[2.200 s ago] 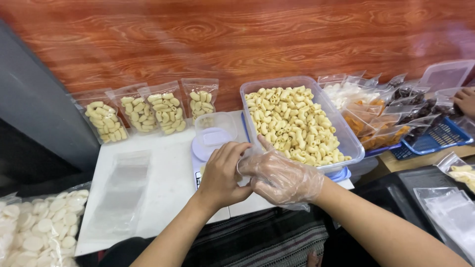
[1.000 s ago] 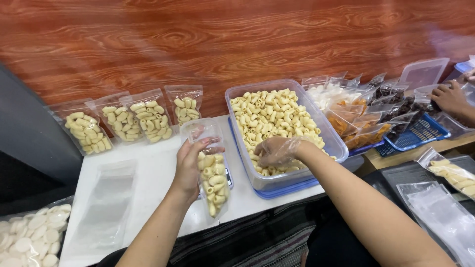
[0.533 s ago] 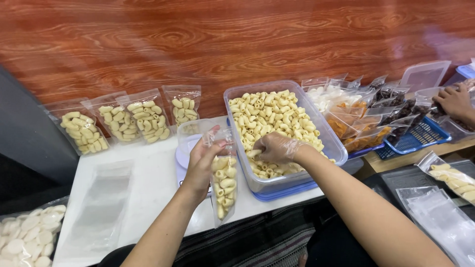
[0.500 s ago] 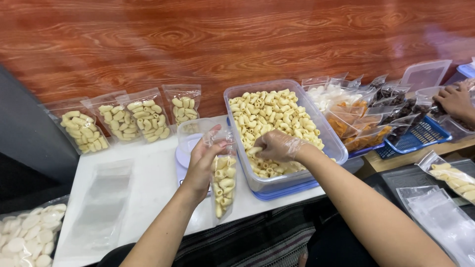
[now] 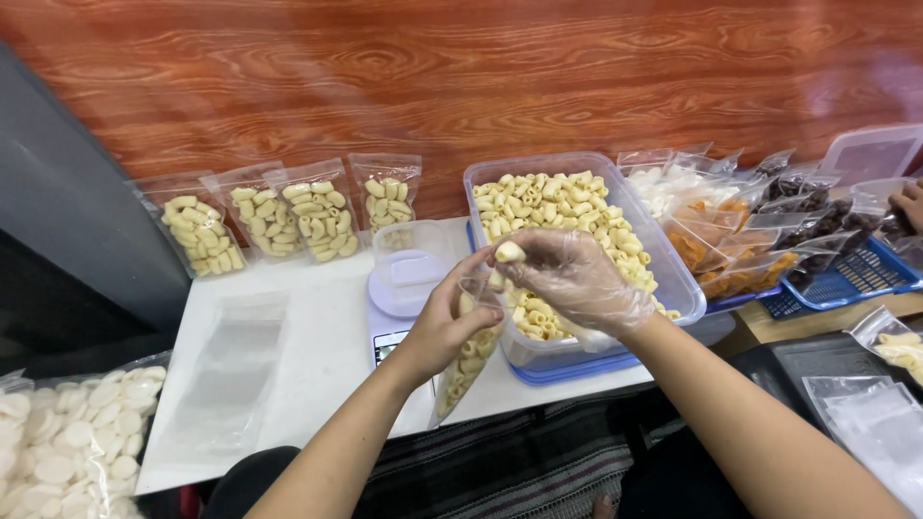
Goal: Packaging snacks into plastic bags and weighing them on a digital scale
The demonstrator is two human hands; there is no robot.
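While the left hand [image 5: 444,325] grips a clear pouch [image 5: 468,354] by its open mouth, half filled with pale tube-shaped snacks and hanging just off the front edge of the white table [image 5: 317,327], the gloved right hand [image 5: 575,279] pinches a single snack piece [image 5: 510,252] between its fingertips directly above that opening. Just behind the hands sits a small kitchen scale [image 5: 396,309] with an empty clear cup [image 5: 411,258] on its platform, and right beside it a large clear tub [image 5: 577,252] heaped with the same pale tubes, resting on a blue lid. Four filled pouches [image 5: 288,216] stand in a row along the back of the table, leaning against a reddish wood-grain wall [image 5: 461,77]. Flat empty bags [image 5: 231,370] lie on the table's left part, and a big sack of pale round chips [image 5: 62,437] sits at the near left corner. Off to the right, packets of orange and dark snacks [image 5: 740,226] pile beside a blue basket [image 5: 846,279], where another person's hand [image 5: 907,204] shows at the frame's edge. A dark grey panel [image 5: 67,211] closes the left side.
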